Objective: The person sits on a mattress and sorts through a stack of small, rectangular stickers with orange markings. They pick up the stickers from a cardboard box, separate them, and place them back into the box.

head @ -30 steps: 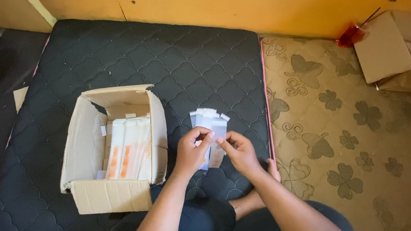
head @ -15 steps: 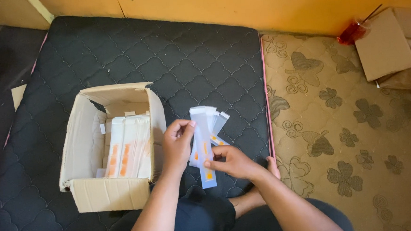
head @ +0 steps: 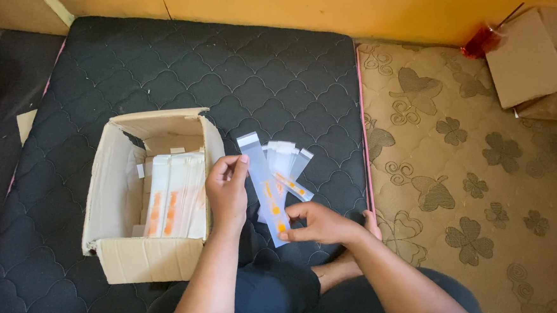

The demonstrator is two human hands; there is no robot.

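Head view: at the centre of the frame the left hand (head: 227,192) pinches the upper side edge of a long clear plastic sleeve (head: 264,186) between thumb and fingertips, the other fingers loosely curled. Lower and to the right, the right hand (head: 320,223) pinches the same sleeve near its bottom end, where small orange marks show. The sleeve runs on a slant from upper left to lower right, held just above a small fan of like sleeves (head: 288,165) lying on the dark quilted mattress (head: 223,64).

Left of centre stands an open cardboard box (head: 112,203), flaps up, with a tidy row of the same sleeves (head: 176,197) standing on edge inside it.

To handle the sleeve well, I judge that both pinches should stay light and at the edges, so the thin film does not crease, and the two hands should keep it taut and flat between them. The loose fan looks easy to scatter; the right wrist should keep clear of it.

At the right lies a patterned tan mat (head: 482,165), with another cardboard box (head: 527,58) in the upper right corner
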